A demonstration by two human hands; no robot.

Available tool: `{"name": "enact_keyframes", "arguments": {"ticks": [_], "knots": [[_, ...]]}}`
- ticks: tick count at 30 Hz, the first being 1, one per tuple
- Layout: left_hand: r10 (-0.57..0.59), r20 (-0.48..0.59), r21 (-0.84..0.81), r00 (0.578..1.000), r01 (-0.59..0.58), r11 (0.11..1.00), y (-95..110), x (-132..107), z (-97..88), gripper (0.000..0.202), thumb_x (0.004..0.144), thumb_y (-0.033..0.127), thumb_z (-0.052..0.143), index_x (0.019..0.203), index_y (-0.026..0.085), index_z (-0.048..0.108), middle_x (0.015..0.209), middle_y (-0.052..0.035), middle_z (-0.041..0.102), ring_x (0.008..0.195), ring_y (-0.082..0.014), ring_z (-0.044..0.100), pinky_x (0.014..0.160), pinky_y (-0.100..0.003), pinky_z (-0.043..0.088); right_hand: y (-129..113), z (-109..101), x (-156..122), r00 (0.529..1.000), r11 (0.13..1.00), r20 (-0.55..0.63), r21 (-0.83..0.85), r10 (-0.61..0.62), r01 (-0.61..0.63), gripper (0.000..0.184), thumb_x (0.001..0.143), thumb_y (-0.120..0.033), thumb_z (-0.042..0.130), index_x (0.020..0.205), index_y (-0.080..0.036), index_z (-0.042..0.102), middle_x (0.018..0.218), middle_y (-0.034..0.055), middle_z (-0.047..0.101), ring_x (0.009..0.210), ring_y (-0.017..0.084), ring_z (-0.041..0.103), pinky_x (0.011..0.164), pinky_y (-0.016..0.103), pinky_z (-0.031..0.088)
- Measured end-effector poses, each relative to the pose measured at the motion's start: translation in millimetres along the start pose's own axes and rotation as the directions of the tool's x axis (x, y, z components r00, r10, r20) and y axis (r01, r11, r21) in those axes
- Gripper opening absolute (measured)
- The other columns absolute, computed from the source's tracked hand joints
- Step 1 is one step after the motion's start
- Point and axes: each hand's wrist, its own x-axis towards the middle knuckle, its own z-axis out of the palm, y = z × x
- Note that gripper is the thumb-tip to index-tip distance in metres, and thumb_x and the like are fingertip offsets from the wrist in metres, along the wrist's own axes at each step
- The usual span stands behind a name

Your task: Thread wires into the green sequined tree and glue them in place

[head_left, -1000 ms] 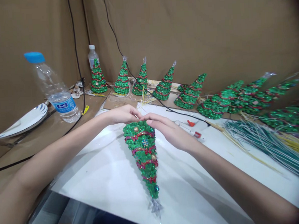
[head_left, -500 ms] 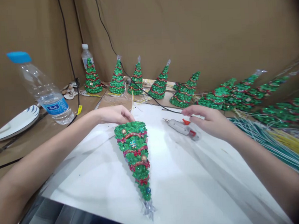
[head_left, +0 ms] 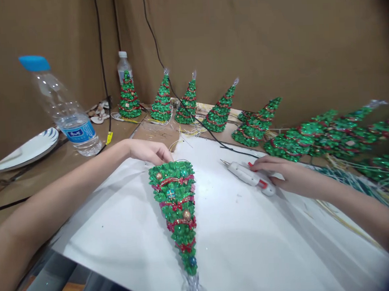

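A small green Christmas tree [head_left: 176, 207] with red garlands, tiny ornaments and a clear star [head_left: 193, 286] lies on the white board, its base away from me and its tip toward me. My left hand [head_left: 151, 152] is closed at the tree's base; the fingertips are hidden at the rim. To the right, a grey-white glue gun [head_left: 246, 176] with red parts lies on the board, nozzle pointing to the far left. Closed round the glue gun's rear part is my right hand [head_left: 275, 167], fingers partly hidden behind it.
Several similar trees [head_left: 218, 109] stand or lean along the back, with loose wires among them. A black cable [head_left: 210, 138] runs down behind the glue gun. At left are a water bottle [head_left: 78, 130] and a plate [head_left: 25, 150]. Wire bundles [head_left: 353, 180] lie at right.
My right hand has come down onto the glue gun from above it and closed on it. My left hand stays at the tree's base. The view has shifted slightly.
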Motion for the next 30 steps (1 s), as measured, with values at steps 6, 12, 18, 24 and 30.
{"name": "enact_keyframes", "arguments": {"ticks": [6,12,18,24,30], "knots": [[-0.038,0.054,-0.012,0.998,0.039,0.999,-3.3,-2.7,-2.4,0.017,0.065,0.025,0.083,0.079,0.018,0.079,0.070,-0.0032,0.074,0.070,-0.0171,0.067,0.075,-0.029,0.056,7.9,-3.0,1.0,0.995,0.992,0.092,-0.117,-0.042,0.053,0.033,0.088,-0.018,0.041,0.100,-0.025,0.071,0.112,0.0173,0.065,0.100,0.028,0.063,0.085,0.042,0.046],[-0.018,0.065,-0.055,0.998,0.021,0.998,-7.7,-4.1,-3.1,0.020,0.058,0.021,0.086,0.077,0.019,0.079,0.068,-0.0018,0.074,0.066,-0.0162,0.067,0.070,-0.027,0.057,-10.5,-26.3,3.9,0.998,0.995,0.047,-0.082,-0.052,0.056,0.027,0.085,-0.023,0.048,0.102,-0.030,0.068,0.110,0.0172,0.064,0.101,0.030,0.060,0.086,0.046,0.044],[0.001,0.058,-0.050,0.998,0.002,0.999,-8.7,-2.6,-1.8,0.015,0.057,0.022,0.087,0.069,0.020,0.077,0.067,-0.0010,0.075,0.065,-0.0151,0.067,0.069,-0.026,0.057,-75.9,-53.0,15.3,0.999,1.000,-0.034,-0.028,-0.012,0.011,0.019,0.079,-0.030,0.064,0.097,-0.035,0.060,0.095,0.0087,0.066,0.083,0.023,0.062,0.073,0.036,0.046],[0.026,0.099,-0.033,0.995,-0.023,0.999,-9.8,-1.8,-1.8,0.015,0.060,0.025,0.086,0.071,0.020,0.078,0.068,0.0000,0.075,0.064,-0.0148,0.067,0.068,-0.026,0.057,-144.5,-52.7,24.1,0.977,0.999,-0.210,-0.023,-0.040,0.036,0.010,0.074,-0.031,0.062,0.084,-0.031,0.059,0.074,-0.0009,0.064,0.058,0.016,0.054,0.060,0.031,0.039],[0.017,0.061,-0.083,0.998,-0.012,0.996,-10.9,-1.0,-0.3,0.023,0.050,0.022,0.091,0.068,0.019,0.078,0.066,-0.0013,0.075,0.060,-0.0160,0.066,0.065,-0.027,0.057,-173.3,-54.1,48.6,0.965,0.980,-0.179,-0.076,-0.192,0.181,0.006,0.074,-0.033,0.057,0.072,-0.027,0.055,0.057,-0.0045,0.055,0.043,0.011,0.041,0.047,0.027,0.032]]}}
